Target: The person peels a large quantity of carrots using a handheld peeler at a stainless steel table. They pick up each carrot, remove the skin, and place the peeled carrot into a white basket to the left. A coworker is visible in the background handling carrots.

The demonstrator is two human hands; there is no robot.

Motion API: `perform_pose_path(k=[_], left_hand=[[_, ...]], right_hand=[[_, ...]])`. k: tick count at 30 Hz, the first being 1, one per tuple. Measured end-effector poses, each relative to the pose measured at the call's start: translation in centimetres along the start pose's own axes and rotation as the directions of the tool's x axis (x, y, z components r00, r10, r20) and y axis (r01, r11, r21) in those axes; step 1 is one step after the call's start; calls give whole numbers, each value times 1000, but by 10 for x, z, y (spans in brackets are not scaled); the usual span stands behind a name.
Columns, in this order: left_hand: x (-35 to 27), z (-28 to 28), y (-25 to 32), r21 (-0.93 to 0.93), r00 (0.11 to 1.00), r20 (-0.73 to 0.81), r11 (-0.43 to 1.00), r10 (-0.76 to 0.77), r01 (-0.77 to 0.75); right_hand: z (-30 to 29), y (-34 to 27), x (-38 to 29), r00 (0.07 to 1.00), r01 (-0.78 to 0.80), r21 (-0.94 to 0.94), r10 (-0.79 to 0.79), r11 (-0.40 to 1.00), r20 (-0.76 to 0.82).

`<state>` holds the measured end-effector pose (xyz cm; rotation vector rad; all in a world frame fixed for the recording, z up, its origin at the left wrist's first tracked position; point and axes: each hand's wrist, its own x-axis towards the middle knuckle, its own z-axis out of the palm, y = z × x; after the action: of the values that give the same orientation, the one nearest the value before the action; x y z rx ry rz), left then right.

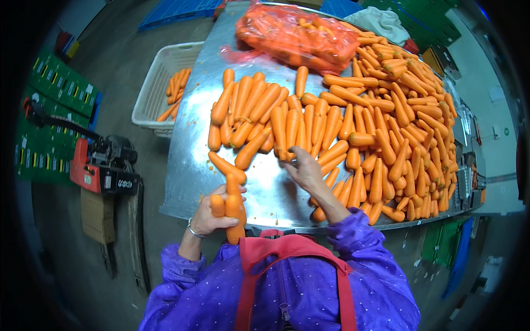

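Several carrots (234, 207) are gripped together in my left hand (205, 219), just off the near edge of a stainless steel table (194, 165). A single carrot (221, 162) lies on the metal beyond that hand. My right hand (309, 173) reaches over the table, its fingertips at the lower ends of a bunch of carrots (304, 124); whether they touch is unclear. Nothing shows inside that hand. Left of this bunch lies another cluster of carrots (248, 101). A large heap of carrots (408, 107) covers the table's right side.
Toward the table's far side lies a red plastic bag of carrots (290, 41), near a white cloth (381, 25). Left of the table stands a white plastic basket (145, 91) partly filled with carrots. A red and black pallet jack (99, 165) and stacked green crates (62, 87) are farther left.
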<state>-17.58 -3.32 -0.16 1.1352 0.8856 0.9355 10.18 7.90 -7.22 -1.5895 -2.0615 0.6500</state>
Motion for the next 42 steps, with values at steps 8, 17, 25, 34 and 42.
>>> perform_pose_path(k=[8,17,25,34,42], left_hand=[[-6,22,-71,-695,979,-27,708,-200,125],[8,21,-96,-736,974,-53,668,-220,111],[9,29,-100,-715,970,-30,684,-240,147],[26,25,-107,-696,968,23,691,-250,196],[65,29,-63,-686,990,-2,721,-138,99]], right_hand=[[50,6,27,985,-88,-184,113,979,131],[14,4,27,974,-228,39,227,973,16],[24,-3,35,990,-127,-30,128,991,62],[28,-5,41,983,-161,-23,162,987,88],[-22,42,41,836,-531,475,343,702,428]])
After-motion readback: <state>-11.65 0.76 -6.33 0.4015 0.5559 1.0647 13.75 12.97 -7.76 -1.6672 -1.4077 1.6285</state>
